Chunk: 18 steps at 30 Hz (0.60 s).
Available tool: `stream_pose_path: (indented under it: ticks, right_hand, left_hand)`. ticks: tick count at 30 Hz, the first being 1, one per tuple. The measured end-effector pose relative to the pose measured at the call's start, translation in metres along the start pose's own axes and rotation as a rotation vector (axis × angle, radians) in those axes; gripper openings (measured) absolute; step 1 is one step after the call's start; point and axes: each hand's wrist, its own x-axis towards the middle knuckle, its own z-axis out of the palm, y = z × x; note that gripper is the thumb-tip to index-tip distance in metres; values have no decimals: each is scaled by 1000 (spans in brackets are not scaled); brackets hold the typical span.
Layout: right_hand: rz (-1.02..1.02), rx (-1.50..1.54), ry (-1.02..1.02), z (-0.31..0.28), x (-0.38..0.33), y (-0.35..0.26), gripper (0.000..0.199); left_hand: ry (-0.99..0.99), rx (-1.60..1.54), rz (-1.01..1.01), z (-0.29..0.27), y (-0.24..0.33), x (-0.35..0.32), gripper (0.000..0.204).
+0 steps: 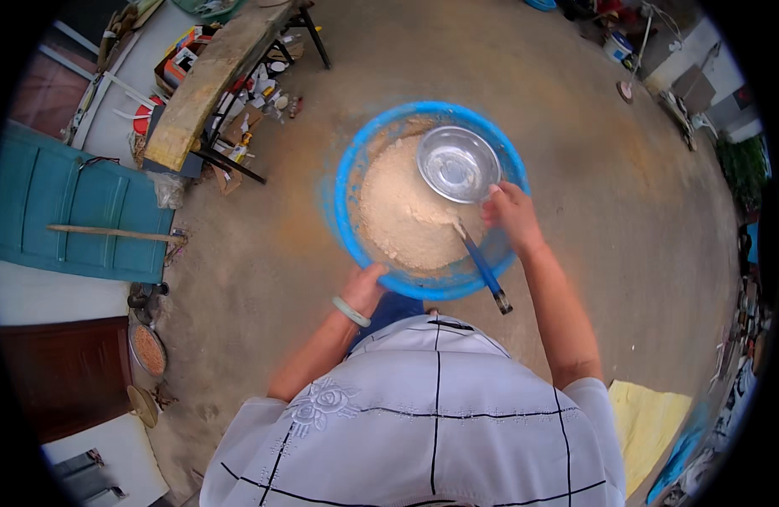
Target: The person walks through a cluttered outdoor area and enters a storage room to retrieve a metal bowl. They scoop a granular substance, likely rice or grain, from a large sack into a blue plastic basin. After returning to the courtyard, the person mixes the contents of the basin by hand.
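Observation:
A round blue plastic basin (345, 211) is in front of me, partly filled with a pale beige, crumbly meal or flour (406, 203). My left hand (366, 289), with a pale bangle at the wrist, grips the basin's near left rim; its fingers are mostly hidden under the edge. In my right hand (514, 218) is a shiny metal bowl (459, 162), pinched at its near right edge and held over the right part of the basin. The bowl's inside looks bare. A tool with a blue handle (484, 269) has its tip in the meal, and its dark end sticks out past the near rim.
At the far left stands a long wooden bench (229, 76) on dark metal legs, with clutter beneath it. A teal door panel (85, 203) and a pan of grain-like bits (148, 351) are on the left. A yellow sheet (647, 422) lies at the near right on the concrete floor (609, 211).

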Motion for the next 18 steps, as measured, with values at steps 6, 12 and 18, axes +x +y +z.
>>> stream_pose_path:
  ticks: [6, 12, 18]
  right_hand:
    - [170, 145, -69, 22, 184, 76, 37]
    - [-2, 122, 1, 44, 264, 11, 33]
    - [-819, -645, 120, 27, 344, -123, 42]
  left_hand:
    - [-51, 103, -61, -21, -29, 166, 41]
    - [60, 162, -120, 28, 52, 220, 37]
    - [160, 25, -192, 62, 96, 290, 30]
